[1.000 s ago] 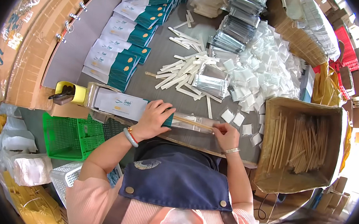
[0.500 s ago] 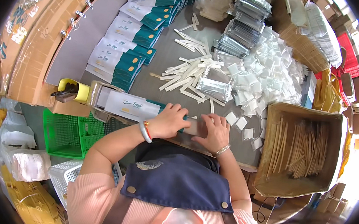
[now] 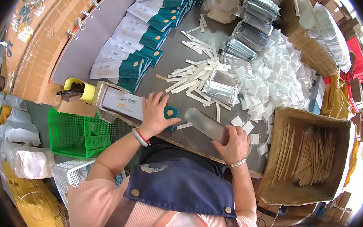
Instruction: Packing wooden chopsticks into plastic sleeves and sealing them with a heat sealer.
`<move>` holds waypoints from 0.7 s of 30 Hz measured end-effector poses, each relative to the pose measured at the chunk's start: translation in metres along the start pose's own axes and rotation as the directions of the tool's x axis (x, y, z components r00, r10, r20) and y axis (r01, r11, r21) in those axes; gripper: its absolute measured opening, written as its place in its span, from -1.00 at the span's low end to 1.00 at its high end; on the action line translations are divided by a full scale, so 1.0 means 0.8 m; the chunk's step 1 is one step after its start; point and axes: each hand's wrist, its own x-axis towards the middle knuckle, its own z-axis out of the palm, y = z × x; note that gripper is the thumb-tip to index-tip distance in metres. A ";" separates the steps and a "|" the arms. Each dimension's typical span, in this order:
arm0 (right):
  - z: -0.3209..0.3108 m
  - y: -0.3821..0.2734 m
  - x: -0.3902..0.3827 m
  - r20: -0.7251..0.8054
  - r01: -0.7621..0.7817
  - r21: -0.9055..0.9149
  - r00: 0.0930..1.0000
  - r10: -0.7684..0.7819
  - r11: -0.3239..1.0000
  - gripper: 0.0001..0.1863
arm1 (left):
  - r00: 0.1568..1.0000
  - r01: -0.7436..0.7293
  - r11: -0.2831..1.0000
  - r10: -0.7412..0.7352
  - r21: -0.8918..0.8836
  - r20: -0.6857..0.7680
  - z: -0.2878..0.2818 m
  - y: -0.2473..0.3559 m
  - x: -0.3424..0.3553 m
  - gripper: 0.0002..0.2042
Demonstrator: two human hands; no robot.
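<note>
My left hand (image 3: pixel 156 116) lies with fingers spread on a white-and-teal printed sleeve (image 3: pixel 122 104) at the table's front left, with more sleeves beneath it. My right hand (image 3: pixel 234 142) has its fingers curled over the right end of a flat, round-ended metal plate (image 3: pixel 206 123), thumb at its near side. Just beyond lie a pile of white strips (image 3: pixel 188 75), shiny flat packets (image 3: pixel 220 93) and a heap of small clear square packets (image 3: pixel 269 82).
Teal-and-white sleeves (image 3: pixel 126 53) are stacked at back left, foil packets (image 3: pixel 249 33) at back centre. A carton of wooden sticks (image 3: pixel 274 121) stands at right. A yellow holder (image 3: pixel 85 91) is at left; a green basket (image 3: pixel 69 132) is below the table's edge.
The clear pouch with a stick, earlier between my hands, no longer shows. My right hand has moved right along the metal plate, uncovering it; my left hand has shifted left onto the sleeve.
</note>
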 end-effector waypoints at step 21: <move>0.034 0.037 0.027 -0.281 0.092 0.262 0.959 -0.015 0.961 -0.29 | 0.968 -0.242 0.961 0.229 -0.131 -0.108 0.014 -0.016 0.070 -0.61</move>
